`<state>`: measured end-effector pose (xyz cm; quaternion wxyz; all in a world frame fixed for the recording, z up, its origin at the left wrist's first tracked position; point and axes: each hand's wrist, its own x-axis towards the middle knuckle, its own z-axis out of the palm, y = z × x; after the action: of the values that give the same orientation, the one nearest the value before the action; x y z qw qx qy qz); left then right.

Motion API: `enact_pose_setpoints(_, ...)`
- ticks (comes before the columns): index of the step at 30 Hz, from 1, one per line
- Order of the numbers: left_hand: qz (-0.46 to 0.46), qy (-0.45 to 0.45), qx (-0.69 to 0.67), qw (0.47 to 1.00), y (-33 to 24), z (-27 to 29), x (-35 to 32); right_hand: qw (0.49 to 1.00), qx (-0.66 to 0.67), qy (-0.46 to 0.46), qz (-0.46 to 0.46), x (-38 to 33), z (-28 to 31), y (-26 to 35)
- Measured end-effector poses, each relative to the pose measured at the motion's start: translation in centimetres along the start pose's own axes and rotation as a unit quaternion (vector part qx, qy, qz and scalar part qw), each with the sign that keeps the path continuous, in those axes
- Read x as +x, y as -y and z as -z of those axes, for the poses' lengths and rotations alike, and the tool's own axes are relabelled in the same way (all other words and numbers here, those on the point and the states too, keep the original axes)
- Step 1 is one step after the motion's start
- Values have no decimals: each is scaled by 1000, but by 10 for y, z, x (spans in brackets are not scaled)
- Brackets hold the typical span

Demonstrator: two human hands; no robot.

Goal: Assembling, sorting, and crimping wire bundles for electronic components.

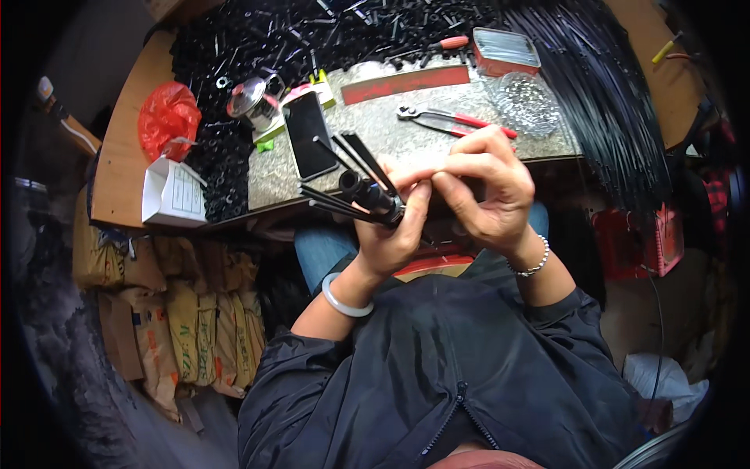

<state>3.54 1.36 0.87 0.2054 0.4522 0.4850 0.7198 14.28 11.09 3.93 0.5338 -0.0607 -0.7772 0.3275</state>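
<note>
My left hand (391, 238) is closed round a black hub with thin ribs (351, 184), which looks like part of an umbrella frame. Several narrow black rods fan out from its tube toward the upper left. At the left fingertips, my right hand (492, 187) makes a pinch with thumb and forefinger. Whatever lies between those fingers is too small to make out. Just beyond the right hand, red-handled pincers (453, 121) lie on the worktop (375, 148). A dark-screened phone (310, 134) sits close behind the hub.
Small black parts (258, 43) heap along the back. Long black rods (609, 102) hang over the right edge. A red tin (506, 51), shiny wire pieces (525, 102) and a red bar (406, 84) lie nearby. At left are a red bag (168, 121) and a white box (173, 195).
</note>
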Motion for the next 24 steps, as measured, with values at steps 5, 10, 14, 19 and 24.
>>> enact_pose_setpoints(5, -177, 84, 96, 976, 9, 3, 10, 999, -34, -17, 10, -2, -3, -4)
enact_pose_setpoints(10, -73, 82, 43, 993, 4, 3, 7, 994, -72, -4, 80, 1, 6, -6)
enact_pose_setpoints(14, -70, 63, 47, 994, -4, 0, 9, 991, -58, 2, 118, -1, 3, 0)
enact_pose_setpoints(19, -112, 81, 48, 989, -2, 7, 14, 992, 22, -8, 125, -2, -20, 6)
enact_pose_setpoints(24, -155, 62, 76, 983, 2, 8, 15, 991, 27, 13, 130, -2, -25, 4)
